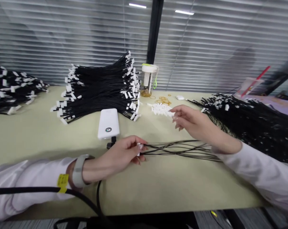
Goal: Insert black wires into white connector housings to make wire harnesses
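Note:
My left hand [125, 151] pinches one end of a bundle of thin black cables [174, 149], and a small white connector piece [138, 149] shows between its fingers. The cables run to the right along the table and pass under my right forearm. Raised above them, my right hand [190, 122] has loosely curled fingers that stand apart, with nothing visible in them. Its fingertips hover at the right edge of a pile of small white plastic pieces [159, 109]; whether they touch it is unclear.
Tied stacks of black cables [98, 86] with white ends stand behind, others [12, 89] at far left. Loose cables [249, 127] heap at right. A white power bank [108, 124], rubber bands [164, 100], a clear bottle [148, 79] and a cup [249, 86] are on the table [144, 194].

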{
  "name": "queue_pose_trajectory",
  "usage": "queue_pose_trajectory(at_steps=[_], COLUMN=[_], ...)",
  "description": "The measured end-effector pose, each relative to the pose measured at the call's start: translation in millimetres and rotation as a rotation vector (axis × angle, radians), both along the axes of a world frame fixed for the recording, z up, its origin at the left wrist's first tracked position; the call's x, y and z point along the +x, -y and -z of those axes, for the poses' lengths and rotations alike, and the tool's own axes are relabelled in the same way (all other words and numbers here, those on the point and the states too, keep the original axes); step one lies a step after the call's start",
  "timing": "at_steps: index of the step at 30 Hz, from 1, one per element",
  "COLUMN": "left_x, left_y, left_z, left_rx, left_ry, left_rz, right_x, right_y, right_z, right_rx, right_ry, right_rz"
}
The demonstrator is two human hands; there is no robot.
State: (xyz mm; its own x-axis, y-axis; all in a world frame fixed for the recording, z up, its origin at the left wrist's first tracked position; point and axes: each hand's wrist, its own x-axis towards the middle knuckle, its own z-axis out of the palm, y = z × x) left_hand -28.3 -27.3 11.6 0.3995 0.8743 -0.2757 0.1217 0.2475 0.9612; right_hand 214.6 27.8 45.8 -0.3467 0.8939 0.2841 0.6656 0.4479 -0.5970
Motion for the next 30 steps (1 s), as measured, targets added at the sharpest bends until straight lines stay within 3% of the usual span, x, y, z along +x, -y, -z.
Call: queue_pose_trajectory(at_steps=[2, 5, 9, 15, 22, 27, 30], left_x=[0.8, 1.8, 2.4, 2.4, 4.3, 5.0, 2.7], left_y=[2.0, 4.2, 4.3, 5.3, 8.1, 8.0, 6.9], left_z=[-0.6, 0.9, 5.3, 5.1, 2.7, 3.4, 5.6], left_rx=[0.069, 0.135, 0.111, 0.108, 0.146, 0.143, 0.156], left_ry=[-0.027, -0.037, -0.039, 0.004, -0.046, 0.0, -0.009], left_rz=[0.027, 0.047, 0.041, 0.064, 0.108, 0.094, 0.103], right_x=[-25.6, -53.4, -61.9, -62.1, -62.8, -57.6, -55.6], right_y=[21.5, 41.9, 44.6, 44.3, 52.4, 55.3, 57.6], right_z=[-5.1, 0.2, 18.3, 28.5, 28.1, 13.3, 6.5], right_rx=[-0.1, -0.231, -0.342, -0.306, -0.216, 0.076, 0.173], right_ry=[-0.204, -0.323, -0.505, -0.602, -0.507, -0.125, 0.04], right_rz=[-0.152, -0.229, -0.165, -0.106, -0.245, -0.384, -0.499])
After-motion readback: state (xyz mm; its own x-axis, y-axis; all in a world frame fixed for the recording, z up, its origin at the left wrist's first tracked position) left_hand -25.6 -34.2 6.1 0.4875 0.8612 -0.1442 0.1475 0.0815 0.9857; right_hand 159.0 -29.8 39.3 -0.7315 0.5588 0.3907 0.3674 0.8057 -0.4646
